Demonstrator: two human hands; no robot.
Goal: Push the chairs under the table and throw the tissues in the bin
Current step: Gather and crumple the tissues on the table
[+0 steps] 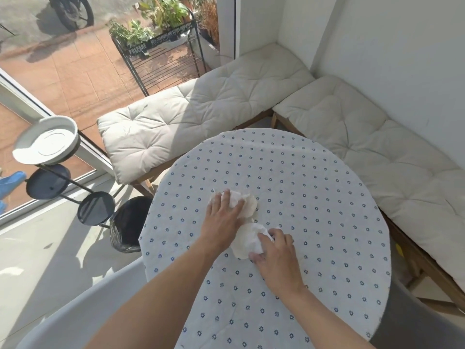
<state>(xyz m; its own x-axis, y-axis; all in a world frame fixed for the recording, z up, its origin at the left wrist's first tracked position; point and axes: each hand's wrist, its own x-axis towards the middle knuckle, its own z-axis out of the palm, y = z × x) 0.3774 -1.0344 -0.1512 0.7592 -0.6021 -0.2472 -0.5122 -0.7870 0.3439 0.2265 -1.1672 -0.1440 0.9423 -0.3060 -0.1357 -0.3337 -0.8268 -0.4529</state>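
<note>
White tissues are lying crumpled near the middle of the round table (314, 222), which is wearing a cloth with little blue flowers. The left hand (222, 217) is lying flat on the far tissue (245, 202), fingers spread out and pressing down on it, not closed around it. The right hand (274, 253) is sitting just below it in the frame, with its fingers curling round the near tissue (247, 240) and gripping it against the cloth. The two tissues are touching each other.

A black bin (129, 222) with a dark bag in it is standing on the floor just left of the table, in the lower left part of the frame. A pale chair (83, 311) is showing its curved back at the bottom left, close against the table edge. A dark grey chair (415, 321) is peeking out at the bottom right, also right by the table.

Two cream cushioned benches (201, 117) are making a corner along the top and right side of the frame. A black plant stand (65, 182) with round trays is standing at the left by the glass.
</note>
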